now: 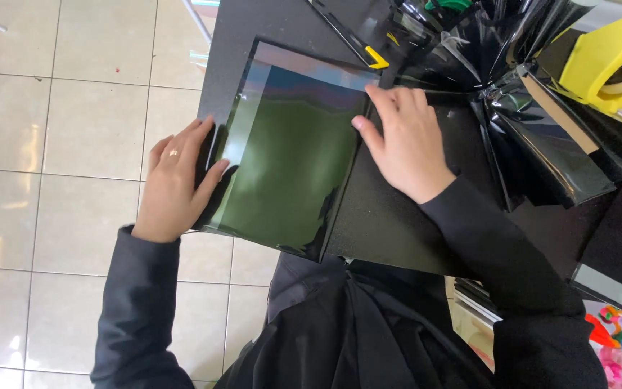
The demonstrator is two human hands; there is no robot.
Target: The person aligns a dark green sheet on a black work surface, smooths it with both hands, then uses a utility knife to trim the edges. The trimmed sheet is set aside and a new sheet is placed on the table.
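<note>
your left hand [176, 184] grips the left edge of a glossy dark green sheet of film [289, 155], thumb on top of the sheet, the other fingers curled around its edge. your right hand [403, 140] lies flat and open on the sheet's right edge, fingers spread and pointing toward its far corner, pressing down rather than pinching. the two hands are well apart, one on each side of the sheet.

the sheet rests on a black table [404, 223] and takes up the table's left part; its left edge hangs out past the table over the tiled floor [73, 130]. the sheet's top corner shows a lighter, bluish sheen, and its near right corner sits just at the table's near edge.

to the right of the sheet, beyond your right hand, lie crumpled pieces of shiny black film [541, 151], bunched together and reaching to the table's far side. farther right of the sheet, at the far right corner, is a yellow plastic tool [602, 54]. a small yellow-tipped knife [376, 57] lies just beyond the sheet's far right corner. your dark sleeves run back from both sides of the sheet toward you.
</note>
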